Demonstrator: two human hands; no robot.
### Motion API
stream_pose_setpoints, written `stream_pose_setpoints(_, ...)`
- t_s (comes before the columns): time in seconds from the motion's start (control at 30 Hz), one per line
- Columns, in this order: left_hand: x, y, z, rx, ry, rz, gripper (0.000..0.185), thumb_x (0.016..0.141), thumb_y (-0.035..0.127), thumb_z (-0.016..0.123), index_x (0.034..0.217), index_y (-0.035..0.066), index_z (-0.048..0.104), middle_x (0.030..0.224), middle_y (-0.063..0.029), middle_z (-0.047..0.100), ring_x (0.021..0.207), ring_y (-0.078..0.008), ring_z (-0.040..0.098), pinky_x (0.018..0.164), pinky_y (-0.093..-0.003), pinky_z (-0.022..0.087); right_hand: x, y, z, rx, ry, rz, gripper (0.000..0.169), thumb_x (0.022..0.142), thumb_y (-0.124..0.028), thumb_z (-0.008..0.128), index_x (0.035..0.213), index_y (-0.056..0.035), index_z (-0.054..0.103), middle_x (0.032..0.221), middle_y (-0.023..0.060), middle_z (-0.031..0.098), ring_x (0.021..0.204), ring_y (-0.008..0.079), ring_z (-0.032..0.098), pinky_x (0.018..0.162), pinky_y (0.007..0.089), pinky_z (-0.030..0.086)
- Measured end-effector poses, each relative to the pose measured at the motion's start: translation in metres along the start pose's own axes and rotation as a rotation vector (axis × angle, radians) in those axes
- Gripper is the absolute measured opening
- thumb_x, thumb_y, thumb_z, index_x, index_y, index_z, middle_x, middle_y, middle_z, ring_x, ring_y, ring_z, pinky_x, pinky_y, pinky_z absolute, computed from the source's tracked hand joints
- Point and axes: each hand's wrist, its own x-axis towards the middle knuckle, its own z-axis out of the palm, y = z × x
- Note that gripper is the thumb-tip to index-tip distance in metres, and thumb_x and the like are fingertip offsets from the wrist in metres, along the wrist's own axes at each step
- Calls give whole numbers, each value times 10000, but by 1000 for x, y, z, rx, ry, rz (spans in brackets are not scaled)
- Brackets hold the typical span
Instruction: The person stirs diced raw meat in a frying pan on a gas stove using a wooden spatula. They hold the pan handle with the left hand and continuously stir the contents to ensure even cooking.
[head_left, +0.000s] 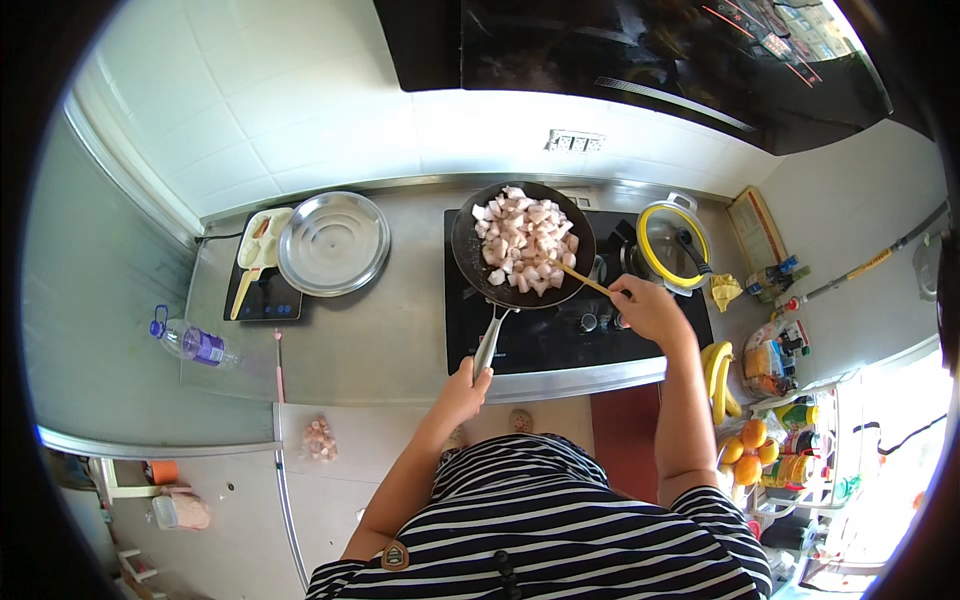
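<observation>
A dark frying pan (469, 259) full of pale, diced meat chunks (525, 236) stands over the left part of the black glass cooktop (540, 345). Its metal handle (490, 343) points towards me, and my left hand (461, 394) grips the handle's end. In my right hand (645, 304) is a thin wooden utensil (589, 281), perhaps a spatula or chopsticks. The utensil's far end reaches in among the meat at the pan's right side. What lies under the meat is hidden.
Right of the pan sits a pot with a yellow-rimmed glass lid (664, 240), a black ladle (690, 251) on it. Bananas (718, 379) lie at the counter's right edge. On the left are a large steel lid (334, 244), a sectioned pan (262, 240) and a plastic bottle (199, 345). Overhead hangs a black range hood (540, 45).
</observation>
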Motion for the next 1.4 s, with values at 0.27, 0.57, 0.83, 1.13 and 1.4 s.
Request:
stream_pose_setpoints(0.27, -1, 2, -3, 31, -8, -8, 316, 1016, 344, 512, 992, 42, 419, 625, -53, 527, 478, -149, 509, 441, -323, 421, 17, -8, -4, -536, 17, -180, 149, 787, -205, 640, 849, -120, 746, 819, 139, 717, 819, 347, 695, 757, 456, 553)
stream_pose_setpoints(0.57, -2, 5, -4, -5, -22, 7, 330, 1013, 352, 520, 997, 35, 429, 634, -51, 528, 480, -142, 501, 438, -316, 415, 88, 21, 108, -458, 289, -115, 203, 923, -306, 592, 1044, -162, 668, 831, 125, 711, 795, 338, 696, 672, 472, 543)
stream_pose_setpoints(0.83, -3, 2, -3, -25, -11, -5, 314, 1010, 339, 527, 989, 45, 419, 630, -47, 519, 480, -133, 493, 421, -310, 401, 73, 14, 90, -643, 288, -630, 231, 874, -191, 644, 1100, -143, 634, 837, 67, 624, 709, 279, 674, 577, 396, 529)
stream_pose_setpoints(1.13, 2, -6, -1, -45, -23, -12, 303, 1013, 331, 520, 974, 54, 401, 614, -44, 503, 450, -133, 471, 403, -311, 384, 9, -12, -25, -551, 70, -365, 192, 882, -298, 638, 974, -146, 712, 804, 110, 715, 806, 314, 697, 709, 438, 547)
stream_pose_setpoints(1.4, -5, 8, -2, -15, -20, -12, 298, 1012, 333, 513, 989, 53, 416, 610, -43, 502, 444, -138, 475, 401, -313, 385, 41, 0, 61, -281, 33, -307, 174, 859, -267, 600, 881, -107, 666, 831, 127, 711, 823, 362, 689, 740, 482, 543)
